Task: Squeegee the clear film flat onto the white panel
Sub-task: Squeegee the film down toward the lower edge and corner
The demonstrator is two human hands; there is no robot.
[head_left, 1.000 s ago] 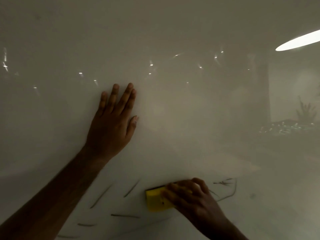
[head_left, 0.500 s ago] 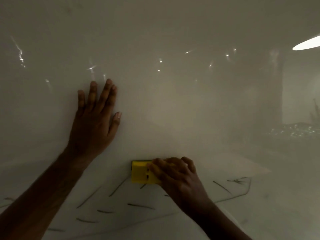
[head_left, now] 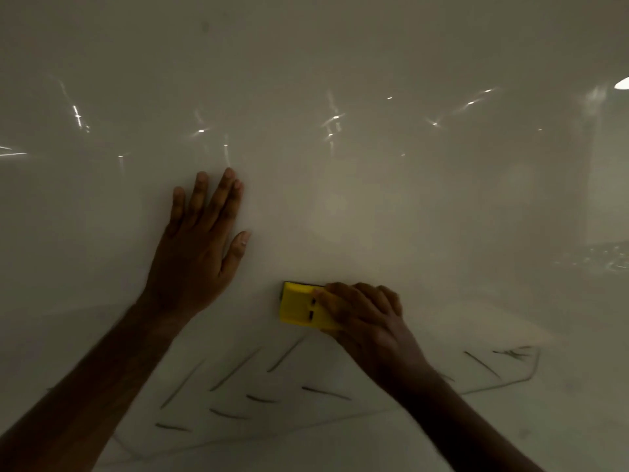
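A glossy white panel (head_left: 391, 212) fills the view, with clear film (head_left: 238, 386) lying over it; dark creases and air channels show in the film's lower part. My left hand (head_left: 200, 250) lies flat on the panel, fingers spread and pointing up. My right hand (head_left: 364, 318) grips a yellow squeegee (head_left: 297, 304) and presses it against the film, just right of and below the left hand. The squeegee's right end is hidden under my fingers.
Small light reflections (head_left: 333, 120) dot the upper panel. A bright lamp reflection (head_left: 623, 83) sits at the far right edge. A curled film edge line (head_left: 510, 379) runs along the lower right.
The right hand has pushed the squeegee upward across the film, leaving the creases below it. The left hand stays flat on the panel; the view has shifted.
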